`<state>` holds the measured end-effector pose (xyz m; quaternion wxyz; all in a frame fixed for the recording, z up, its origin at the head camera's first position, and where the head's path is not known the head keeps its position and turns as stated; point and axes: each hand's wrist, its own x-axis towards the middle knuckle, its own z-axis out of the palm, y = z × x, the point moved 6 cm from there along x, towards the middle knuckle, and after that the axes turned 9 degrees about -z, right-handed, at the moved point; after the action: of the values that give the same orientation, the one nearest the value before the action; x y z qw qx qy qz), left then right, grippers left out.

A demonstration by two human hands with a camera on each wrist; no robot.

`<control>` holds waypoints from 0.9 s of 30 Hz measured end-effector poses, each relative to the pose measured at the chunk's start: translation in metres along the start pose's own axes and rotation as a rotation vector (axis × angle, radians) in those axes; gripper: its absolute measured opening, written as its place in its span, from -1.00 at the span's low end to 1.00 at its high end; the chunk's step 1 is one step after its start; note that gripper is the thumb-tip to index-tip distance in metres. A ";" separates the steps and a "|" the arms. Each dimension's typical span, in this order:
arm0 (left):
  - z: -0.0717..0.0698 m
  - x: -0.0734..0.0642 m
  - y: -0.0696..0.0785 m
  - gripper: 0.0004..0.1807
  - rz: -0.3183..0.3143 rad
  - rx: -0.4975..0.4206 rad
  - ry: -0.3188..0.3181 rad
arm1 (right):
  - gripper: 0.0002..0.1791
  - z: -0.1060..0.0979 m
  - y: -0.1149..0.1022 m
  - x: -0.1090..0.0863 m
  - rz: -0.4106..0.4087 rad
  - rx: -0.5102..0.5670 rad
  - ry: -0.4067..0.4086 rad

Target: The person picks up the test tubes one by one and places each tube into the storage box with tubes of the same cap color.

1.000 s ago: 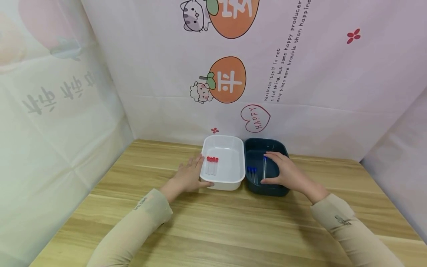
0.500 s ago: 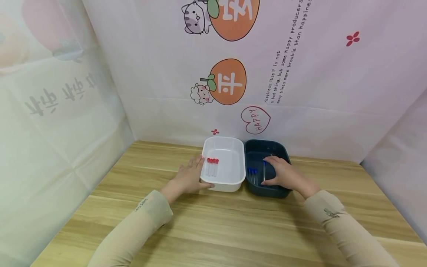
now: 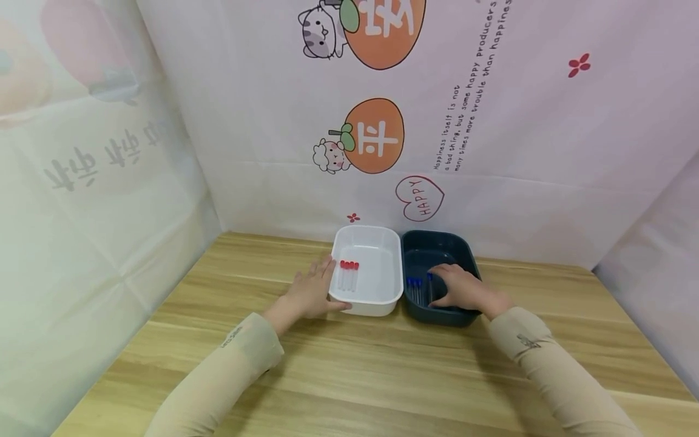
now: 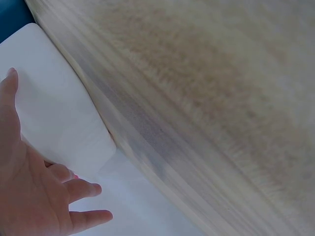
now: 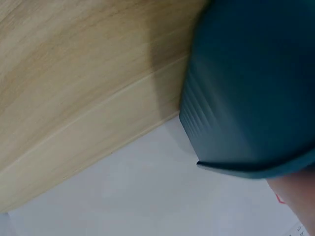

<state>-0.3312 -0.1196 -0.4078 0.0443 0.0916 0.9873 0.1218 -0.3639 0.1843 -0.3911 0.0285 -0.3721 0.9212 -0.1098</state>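
Observation:
Inside the dark teal bin (image 3: pixel 431 257) my right hand (image 3: pixel 463 290) holds a thin clear tube with a blue cap (image 3: pixel 430 286), thumb at its lower end and fingers at the cap. Just left of it, several blue-capped tubes (image 3: pixel 415 291) lie side by side along the bin's left wall. My left hand (image 3: pixel 310 294) rests at the near left corner of the white bin (image 3: pixel 382 267), fingers spread along its side and thumb against its front wall. Several red-capped tubes (image 3: pixel 348 277) lie in a row inside that bin. In the right wrist view, the teal bin (image 5: pixel 241 123) hides most of my hand.
Both bins stand side by side on a wood-grain table (image 3: pixel 349 376), near its back edge. A printed white cloth (image 3: pixel 262 121) hangs directly behind them, and more cloth borders the left and right sides.
My right hand has lowered the blue-capped tube deeper into the teal bin and shifted slightly left, toward the other blue-capped tubes. My left hand has stayed at the white bin.

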 end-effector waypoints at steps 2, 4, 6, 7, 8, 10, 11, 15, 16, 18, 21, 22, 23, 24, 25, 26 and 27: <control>0.001 -0.001 0.000 0.25 -0.002 -0.002 -0.001 | -0.12 0.005 0.001 0.003 -0.001 -0.020 -0.019; 0.003 -0.001 -0.001 0.25 -0.003 -0.002 -0.001 | -0.14 0.009 0.001 0.005 0.002 -0.035 -0.033; 0.004 -0.001 -0.002 0.25 -0.002 -0.005 0.003 | -0.15 0.012 0.002 0.006 0.007 -0.044 -0.037; 0.004 0.000 -0.002 0.25 -0.003 -0.007 0.003 | -0.15 0.013 0.003 0.006 0.011 -0.045 -0.037; 0.004 0.000 -0.002 0.25 -0.003 -0.008 0.005 | -0.15 0.014 0.004 0.007 0.013 -0.045 -0.036; 0.005 0.001 -0.002 0.25 -0.004 -0.008 0.007 | -0.15 0.015 0.005 0.008 0.014 -0.049 -0.036; 0.004 0.002 -0.002 0.25 -0.006 -0.006 0.006 | -0.15 0.016 0.006 0.008 0.014 -0.052 -0.036; 0.004 0.004 -0.002 0.25 -0.008 -0.001 0.009 | -0.17 0.016 0.007 0.009 0.013 -0.062 -0.037; 0.004 0.004 -0.002 0.26 -0.008 0.000 0.010 | -0.18 0.016 0.007 0.009 0.014 -0.062 -0.037; 0.004 0.004 -0.002 0.26 -0.009 -0.003 0.011 | -0.19 0.016 0.005 0.009 0.011 -0.071 -0.040; 0.005 0.004 -0.003 0.26 -0.010 -0.004 0.009 | -0.19 0.017 0.004 0.010 0.009 -0.078 -0.051; 0.005 0.004 -0.003 0.26 -0.010 -0.006 0.009 | -0.20 0.017 0.005 0.010 0.013 -0.074 -0.055; 0.005 0.004 -0.003 0.26 -0.011 -0.005 0.007 | -0.20 0.018 0.005 0.010 0.012 -0.078 -0.059; 0.005 0.004 -0.003 0.26 -0.010 -0.006 0.007 | -0.20 0.018 0.005 0.011 0.016 -0.074 -0.064; 0.005 0.004 -0.003 0.26 -0.009 -0.007 0.008 | -0.20 0.018 0.005 0.011 0.019 -0.072 -0.069; 0.005 0.004 -0.002 0.26 -0.009 -0.005 0.008 | -0.21 0.018 0.005 0.011 0.022 -0.067 -0.074; 0.004 0.004 -0.002 0.26 -0.009 -0.003 0.008 | -0.21 0.018 0.005 0.011 0.024 -0.064 -0.080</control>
<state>-0.3347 -0.1199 -0.4129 0.0412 0.0867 0.9877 0.1232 -0.3730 0.1772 -0.4098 0.0546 -0.3658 0.9268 -0.0650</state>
